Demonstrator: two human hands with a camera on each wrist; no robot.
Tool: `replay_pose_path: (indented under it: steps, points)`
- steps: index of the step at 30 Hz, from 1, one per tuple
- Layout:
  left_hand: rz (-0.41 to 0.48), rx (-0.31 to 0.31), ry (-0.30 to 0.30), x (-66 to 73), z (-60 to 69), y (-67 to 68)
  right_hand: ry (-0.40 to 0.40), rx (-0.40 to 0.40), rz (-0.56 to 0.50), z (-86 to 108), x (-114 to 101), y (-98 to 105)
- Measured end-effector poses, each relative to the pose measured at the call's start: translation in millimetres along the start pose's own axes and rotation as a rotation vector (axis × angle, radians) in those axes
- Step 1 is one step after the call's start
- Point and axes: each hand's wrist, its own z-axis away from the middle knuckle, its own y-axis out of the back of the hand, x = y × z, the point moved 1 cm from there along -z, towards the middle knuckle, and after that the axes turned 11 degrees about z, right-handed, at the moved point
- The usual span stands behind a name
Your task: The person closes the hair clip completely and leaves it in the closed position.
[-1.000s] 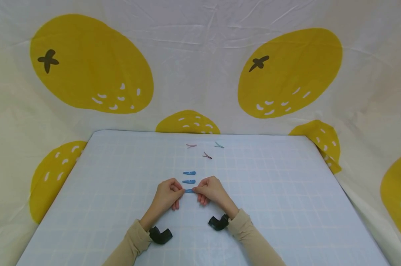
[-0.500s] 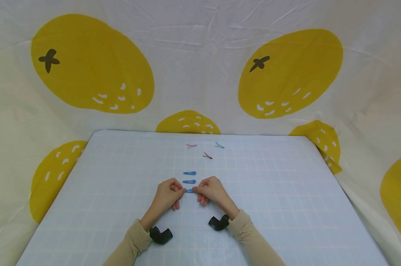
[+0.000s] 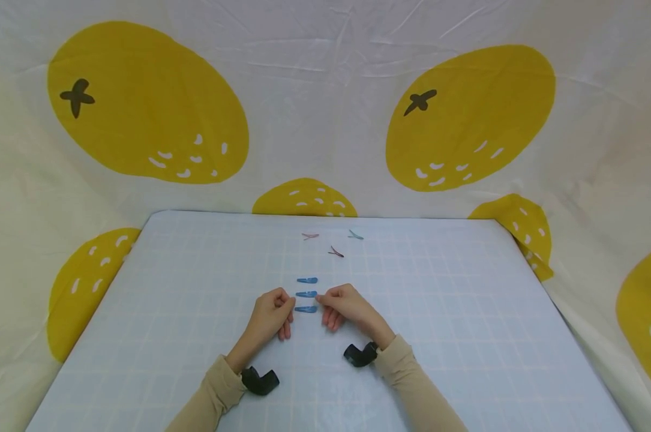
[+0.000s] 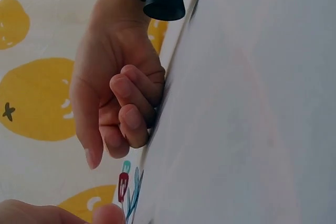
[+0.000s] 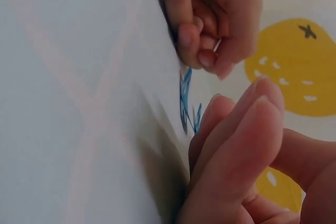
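Note:
Three blue hair clips lie in a column, the far one (image 3: 307, 280), the middle one (image 3: 306, 294) and the near one (image 3: 306, 309). My left hand (image 3: 271, 315) rests left of the near clip, its fingers loosely curled, with nothing held; in the left wrist view that hand (image 4: 118, 87) has its thumb apart from the fingers. My right hand (image 3: 349, 307) is at the right of the column, thumb and index tip by the middle clip's right end; whether they touch it I cannot tell. The right wrist view shows its fingers (image 5: 241, 150) bent, with no clip visible in them.
Farther back on the pale table (image 3: 438, 300) lie a pink clip (image 3: 310, 236), a teal clip (image 3: 356, 234) and a dark red clip (image 3: 336, 252), splayed open. A white cloth with yellow fruit shapes (image 3: 152, 102) hangs behind the table.
Both hands have let go of the near blue clip, which now lies fully in view. The left hand has drawn back slightly to the left; the right has moved slightly right and away from me.

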Motion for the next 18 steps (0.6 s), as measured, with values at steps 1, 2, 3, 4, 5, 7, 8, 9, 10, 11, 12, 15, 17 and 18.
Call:
replay_pose_path:
  steps: [1,2,3,4,5,7,8,9,10,11,12,15,17,18]
  points:
    - [0.003,-0.003,0.002,-0.1,-0.2,0.3,0.002,-0.010,-0.013,0.0,0,2]
    - [0.007,-0.007,0.006,-0.2,-0.3,0.8,0.004,-0.019,-0.024,0.1,0,3]
    - [0.011,-0.013,0.010,-0.2,-0.4,1.4,0.005,-0.026,-0.031,0.4,0,4]
    - [0.018,-0.022,0.015,-0.1,-0.6,2.0,0.002,-0.034,-0.040,0.8,0,6]
    - [0.023,-0.034,0.021,0.3,-0.9,2.6,0.004,-0.042,-0.045,1.0,0,7]
    - [0.040,-0.067,0.038,1.3,-1.3,4.7,0.013,-0.064,-0.048,1.7,0,9]
    - [0.049,-0.086,0.046,2.0,-1.6,5.9,0.017,-0.076,-0.048,2.2,0,10]
    - [0.061,-0.109,0.054,2.8,-2.0,7.4,0.022,-0.089,-0.046,2.6,0,11]
    - [0.071,-0.134,0.063,3.7,-2.5,8.8,0.029,-0.094,-0.043,3.0,0,12]
    - [0.081,-0.158,0.072,5.0,-2.8,10.1,0.034,-0.094,-0.036,3.4,0,13]
    - [0.093,-0.179,0.080,5.7,-3.3,11.3,0.040,-0.090,-0.028,3.7,0,15]
    - [0.116,-0.229,0.101,8.7,-4.1,13.9,0.047,-0.063,0.004,4.1,0,22]
    - [0.122,-0.242,0.114,10.4,-4.5,14.9,0.046,-0.034,0.026,4.7,-1,27]
    - [0.123,-0.244,0.118,11.4,-4.4,15.5,0.046,-0.020,0.035,4.8,-1,30]
